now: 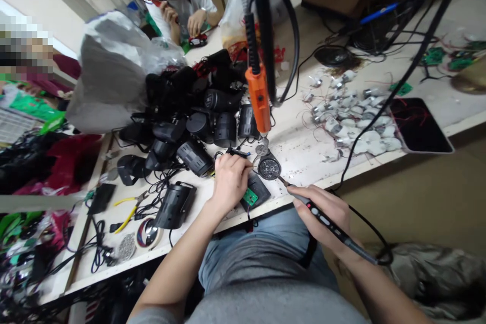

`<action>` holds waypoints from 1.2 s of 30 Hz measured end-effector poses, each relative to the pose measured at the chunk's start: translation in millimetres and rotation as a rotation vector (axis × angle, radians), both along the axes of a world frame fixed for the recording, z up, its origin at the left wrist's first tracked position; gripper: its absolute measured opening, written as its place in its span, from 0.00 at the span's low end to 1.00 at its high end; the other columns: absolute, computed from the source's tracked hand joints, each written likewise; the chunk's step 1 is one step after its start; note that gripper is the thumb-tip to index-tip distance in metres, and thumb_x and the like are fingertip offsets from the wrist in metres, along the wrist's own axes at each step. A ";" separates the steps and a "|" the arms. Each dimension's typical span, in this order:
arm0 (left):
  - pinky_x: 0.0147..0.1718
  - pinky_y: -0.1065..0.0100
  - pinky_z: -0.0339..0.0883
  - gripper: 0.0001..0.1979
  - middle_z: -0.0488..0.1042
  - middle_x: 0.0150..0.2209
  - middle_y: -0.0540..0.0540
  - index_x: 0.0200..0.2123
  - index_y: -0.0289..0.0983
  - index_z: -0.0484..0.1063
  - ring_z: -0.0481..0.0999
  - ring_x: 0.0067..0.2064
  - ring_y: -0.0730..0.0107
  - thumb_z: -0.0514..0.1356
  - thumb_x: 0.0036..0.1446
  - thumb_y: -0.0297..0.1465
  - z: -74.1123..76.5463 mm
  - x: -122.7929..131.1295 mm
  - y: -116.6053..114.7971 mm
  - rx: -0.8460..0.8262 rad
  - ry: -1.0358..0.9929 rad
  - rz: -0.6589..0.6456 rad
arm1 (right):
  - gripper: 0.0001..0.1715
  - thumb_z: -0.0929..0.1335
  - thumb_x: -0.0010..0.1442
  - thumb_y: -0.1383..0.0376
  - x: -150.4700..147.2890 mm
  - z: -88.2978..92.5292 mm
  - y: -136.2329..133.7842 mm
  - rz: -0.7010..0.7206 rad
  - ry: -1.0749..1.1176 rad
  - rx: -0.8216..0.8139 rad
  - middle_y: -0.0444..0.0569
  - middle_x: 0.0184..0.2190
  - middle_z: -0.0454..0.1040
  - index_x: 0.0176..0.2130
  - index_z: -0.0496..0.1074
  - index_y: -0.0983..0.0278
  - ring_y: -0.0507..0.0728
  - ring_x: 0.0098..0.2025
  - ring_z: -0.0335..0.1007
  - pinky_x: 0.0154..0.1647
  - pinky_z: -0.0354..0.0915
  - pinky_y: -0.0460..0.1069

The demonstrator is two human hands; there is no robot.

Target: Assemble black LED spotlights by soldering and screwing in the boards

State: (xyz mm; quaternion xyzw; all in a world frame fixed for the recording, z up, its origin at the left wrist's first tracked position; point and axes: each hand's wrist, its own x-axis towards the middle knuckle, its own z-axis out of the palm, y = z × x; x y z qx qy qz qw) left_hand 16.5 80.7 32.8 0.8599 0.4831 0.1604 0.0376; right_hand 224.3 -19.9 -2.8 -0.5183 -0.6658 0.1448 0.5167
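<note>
My right hand [322, 212] is closed around a black soldering iron [330, 223]. The iron's tip points at the rim of a small round dark dish [269, 168] with shiny bits in it. My left hand [232, 179] is closed in a pinch just left of the dish; what its fingertips hold is too small to make out. Beneath that hand, at the table's front edge, a green circuit board [250, 196] lies on a black casing [262, 193]. Above the dish hangs an orange-handled tool [258, 101] with a metal coil [261, 148] below it.
Black cylindrical housings [195, 158] are heaped to the left. Yellow-handled cutters [127, 215] and a tape roll [149, 233] lie nearer the front. Small white motors with wires [357, 116] and a dark tablet-like slab [421, 125] are to the right. Another person [193, 0] sits opposite.
</note>
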 end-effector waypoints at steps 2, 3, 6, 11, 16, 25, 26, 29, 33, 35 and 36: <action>0.45 0.58 0.61 0.07 0.78 0.35 0.46 0.37 0.38 0.77 0.72 0.40 0.62 0.58 0.65 0.27 -0.4 -6.8 -3.0 -0.002 -0.031 0.009 | 0.12 0.66 0.62 0.72 -1.3 0.7 -0.3 0.007 0.001 0.001 0.47 0.32 0.81 0.41 0.78 0.61 0.55 0.33 0.79 0.35 0.75 0.48; 0.46 0.58 0.62 0.07 0.78 0.36 0.46 0.37 0.38 0.77 0.72 0.41 0.62 0.58 0.66 0.27 -0.8 -9.9 -4.9 -0.003 -0.050 0.014 | 0.12 0.67 0.62 0.72 -2.1 1.4 -0.5 0.011 -0.003 -0.003 0.47 0.33 0.82 0.41 0.78 0.61 0.55 0.33 0.79 0.35 0.76 0.48; 0.47 0.59 0.63 0.06 0.78 0.42 0.45 0.39 0.39 0.76 0.73 0.45 0.63 0.59 0.66 0.28 -3.5 -18.1 -12.0 0.011 -0.146 0.047 | 0.11 0.67 0.62 0.71 -4.7 5.3 -1.1 0.024 -0.027 -0.017 0.48 0.33 0.82 0.42 0.78 0.61 0.55 0.32 0.79 0.35 0.76 0.48; 0.49 0.59 0.66 0.04 0.75 0.44 0.43 0.38 0.38 0.75 0.73 0.48 0.62 0.61 0.65 0.31 -13.8 -33.9 -27.1 0.102 -0.348 0.152 | 0.11 0.68 0.62 0.71 -9.6 12.7 -1.2 0.058 -0.059 0.005 0.48 0.34 0.82 0.42 0.78 0.61 0.55 0.32 0.79 0.35 0.76 0.48; 0.49 0.59 0.70 0.13 0.73 0.47 0.40 0.49 0.36 0.70 0.74 0.50 0.60 0.63 0.63 0.32 -27.0 -54.6 -35.4 0.093 -0.413 0.230 | 0.12 0.68 0.63 0.71 -13.0 16.2 -1.6 0.058 -0.093 0.029 0.48 0.34 0.82 0.43 0.78 0.60 0.56 0.32 0.80 0.34 0.76 0.49; 0.42 0.65 0.73 0.09 0.78 0.39 0.44 0.46 0.36 0.75 0.79 0.41 0.65 0.62 0.61 0.28 -38.8 -61.1 -23.5 -0.032 -0.422 0.308 | 0.13 0.68 0.63 0.72 -17.7 16.8 -9.2 0.039 -0.098 0.036 0.47 0.35 0.81 0.45 0.78 0.60 0.55 0.33 0.78 0.38 0.74 0.48; 0.42 0.65 0.73 0.08 0.78 0.39 0.45 0.45 0.36 0.75 0.79 0.41 0.65 0.61 0.62 0.27 -39.9 -60.5 -23.6 -0.011 -0.448 0.309 | 0.13 0.68 0.63 0.72 -18.1 16.1 -10.1 0.030 -0.101 0.047 0.47 0.35 0.81 0.45 0.78 0.60 0.54 0.33 0.78 0.37 0.74 0.48; 0.40 0.66 0.72 0.07 0.78 0.37 0.45 0.43 0.37 0.76 0.78 0.39 0.65 0.60 0.64 0.28 -41.9 -59.4 -27.8 0.068 -0.516 0.327 | 0.14 0.69 0.62 0.73 -19.7 16.7 -12.6 0.018 -0.138 0.054 0.46 0.35 0.81 0.46 0.78 0.60 0.53 0.32 0.77 0.36 0.73 0.47; 0.38 0.67 0.71 0.07 0.77 0.35 0.46 0.43 0.37 0.76 0.77 0.38 0.67 0.60 0.65 0.32 -36.1 -59.5 -41.1 0.172 -0.565 0.356 | 0.16 0.69 0.61 0.74 -22.7 20.8 -16.3 0.028 -0.142 0.071 0.46 0.36 0.81 0.48 0.77 0.59 0.54 0.33 0.77 0.37 0.73 0.48; 0.39 0.67 0.71 0.07 0.77 0.36 0.45 0.43 0.36 0.75 0.77 0.39 0.67 0.59 0.66 0.31 -31.0 -60.2 -51.1 0.236 -0.587 0.365 | 0.18 0.70 0.61 0.74 -23.6 21.4 -18.6 0.027 -0.133 0.077 0.46 0.36 0.81 0.49 0.77 0.59 0.55 0.34 0.77 0.36 0.73 0.49; 0.40 0.67 0.71 0.06 0.77 0.36 0.45 0.43 0.36 0.75 0.77 0.39 0.67 0.59 0.67 0.31 -28.8 -60.8 -57.2 0.264 -0.595 0.373 | 0.19 0.70 0.61 0.75 -23.9 21.0 -19.8 0.023 -0.132 0.079 0.46 0.36 0.80 0.50 0.77 0.59 0.55 0.34 0.77 0.36 0.72 0.49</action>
